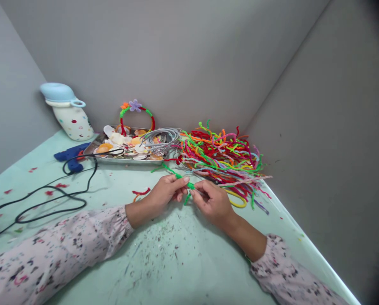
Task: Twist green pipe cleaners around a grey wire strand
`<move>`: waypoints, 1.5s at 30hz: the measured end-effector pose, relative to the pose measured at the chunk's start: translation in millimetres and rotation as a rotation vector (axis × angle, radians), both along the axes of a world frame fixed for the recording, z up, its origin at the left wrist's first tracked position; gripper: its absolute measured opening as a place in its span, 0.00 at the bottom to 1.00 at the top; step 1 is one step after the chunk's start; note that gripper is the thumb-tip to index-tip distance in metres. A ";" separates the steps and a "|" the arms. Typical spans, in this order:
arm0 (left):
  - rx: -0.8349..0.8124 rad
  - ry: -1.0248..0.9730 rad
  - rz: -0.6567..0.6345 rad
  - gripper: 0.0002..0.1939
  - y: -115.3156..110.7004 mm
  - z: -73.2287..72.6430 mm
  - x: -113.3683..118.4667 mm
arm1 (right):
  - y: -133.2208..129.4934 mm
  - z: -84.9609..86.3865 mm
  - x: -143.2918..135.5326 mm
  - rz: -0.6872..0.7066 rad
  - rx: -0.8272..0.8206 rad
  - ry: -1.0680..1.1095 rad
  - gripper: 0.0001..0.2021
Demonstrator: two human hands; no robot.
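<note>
A green pipe cleaner [178,175] runs between my two hands at the middle of the table, its far end pointing up and left. My left hand [165,193] pinches it between thumb and fingers. Close beside it, my right hand [213,201] grips the other end, with the fingertips pressed together. A short green end [187,198] hangs below, between the hands. Just behind my right hand lies a large pile of coloured pipe cleaners [223,159].
A metal tray [129,161] of shells holds a coil of grey wire [164,140]. A decorated hoop [153,120] stands behind it. A blue glue gun [73,153] with a black cord [49,186] and a white bottle [73,120] are at left. Walls enclose the table.
</note>
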State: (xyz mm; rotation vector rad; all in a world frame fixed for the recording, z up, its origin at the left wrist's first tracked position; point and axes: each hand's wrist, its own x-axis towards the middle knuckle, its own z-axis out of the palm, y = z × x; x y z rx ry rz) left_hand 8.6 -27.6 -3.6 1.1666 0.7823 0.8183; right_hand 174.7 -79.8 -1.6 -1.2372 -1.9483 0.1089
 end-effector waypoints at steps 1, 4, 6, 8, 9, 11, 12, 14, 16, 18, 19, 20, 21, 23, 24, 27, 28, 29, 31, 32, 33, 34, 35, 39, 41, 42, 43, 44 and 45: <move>0.003 -0.001 0.000 0.17 0.1 0.1 -0.1 | 0.3 -0.4 0.0 -0.006 0.021 -0.013 0.05; 0.007 -0.003 0.002 0.17 0.4 -0.4 -0.3 | 1.5 -1.1 0.1 -0.023 0.086 -0.063 0.06; 0.005 -0.004 0.005 0.16 0.6 -1.2 -0.3 | 2.4 -1.6 0.6 -0.025 0.120 -0.098 0.06; 0.000 -0.003 0.010 0.16 0.5 -1.6 -0.2 | 3.2 -2.3 1.1 -0.022 0.142 -0.131 0.07; -0.004 -0.003 0.013 0.16 0.4 -1.6 -0.1 | 3.5 -2.8 1.3 -0.020 0.150 -0.142 0.07; -0.013 0.000 0.017 0.16 0.0 -1.0 0.2 | 3.9 -3.6 1.6 -0.020 0.161 -0.158 0.08; -0.016 0.001 0.019 0.16 -0.3 -0.4 0.3 | 3.9 -3.8 1.7 -0.022 0.166 -0.163 0.08; -0.018 -0.002 0.020 0.16 -0.7 1.1 0.5 | 3.6 -3.9 2.0 -0.026 0.170 -0.168 0.08; -0.021 -0.012 0.022 0.17 -0.9 2.4 0.5 | 2.9 -3.6 2.3 -0.023 0.169 -0.171 0.06; -0.031 -0.025 0.022 0.17 -0.9 3.1 0.4 | 2.2 -2.9 2.8 -0.018 0.164 -0.169 0.05; -0.036 -0.031 0.021 0.17 -0.8 3.3 0.4 | 1.8 -2.5 3.0 -0.017 0.161 -0.167 0.05; -0.040 -0.036 0.020 0.17 -0.6 3.2 0.3 | 1.5 -2.1 3.1 -0.017 0.160 -0.166 0.05; -0.042 -0.040 0.018 0.17 -0.4 3.1 0.3 | 1.3 -1.7 3.2 -0.019 0.160 -0.164 0.05; -0.043 -0.044 0.016 0.17 0.0 2.6 0.3 | 1.1 -1.1 3.1 -0.022 0.169 -0.162 0.05; -0.042 -0.044 0.016 0.17 0.2 2.4 0.4 | 1.0 -0.9 3.0 -0.024 0.174 -0.163 0.06; -0.035 -0.036 0.014 0.17 0.5 1.9 0.3 | 1.0 -0.8 2.7 -0.026 0.189 -0.165 0.07; -0.033 -0.032 0.013 0.17 0.6 1.9 0.2 | 1.1 -0.8 2.8 -0.024 0.196 -0.165 0.08; -0.031 -0.030 0.011 0.17 0.6 1.8 0.2 | 1.2 -0.9 2.9 -0.021 0.205 -0.165 0.08; -0.031 -0.029 0.008 0.17 0.7 1.8 0.0 | 1.7 -1.1 3.3 -0.015 0.229 -0.173 0.09; -0.030 -0.030 0.007 0.17 0.7 1.8 0.0 | 2.0 -1.1 3.5 -0.016 0.242 -0.180 0.08; -0.030 -0.030 0.006 0.17 0.8 1.8 0.0 | 2.2 -1.1 3.7 -0.018 0.252 -0.190 0.08; -0.030 -0.030 0.005 0.17 0.7 1.8 0.0 | 2.5 -1.0 3.9 -0.020 0.263 -0.200 0.07; -0.030 -0.028 0.005 0.17 0.7 1.8 0.1 | 2.8 -0.9 4.0 -0.023 0.275 -0.208 0.07; -0.025 -0.034 0.007 0.16 0.5 1.7 0.3 | 4.0 -0.3 3.6 -0.034 0.344 -0.221 0.07; -0.024 -0.039 0.007 0.16 0.5 1.7 0.4 | 4.8 -0.2 3.3 -0.034 0.376 -0.217 0.06; -0.026 -0.040 0.007 0.16 0.6 1.7 0.4 | 5.2 -0.2 3.3 -0.032 0.385 -0.218 0.06; -0.028 -0.042 0.006 0.16 0.7 1.6 0.4 | 5.5 -0.2 3.3 -0.030 0.391 -0.223 0.06; -0.031 -0.045 0.004 0.16 0.8 1.4 0.5 | 5.7 -0.2 3.4 -0.029 0.393 -0.229 0.06; -0.031 -0.046 0.001 0.16 1.0 1.2 0.5 | 5.7 -0.3 3.5 -0.027 0.395 -0.233 0.06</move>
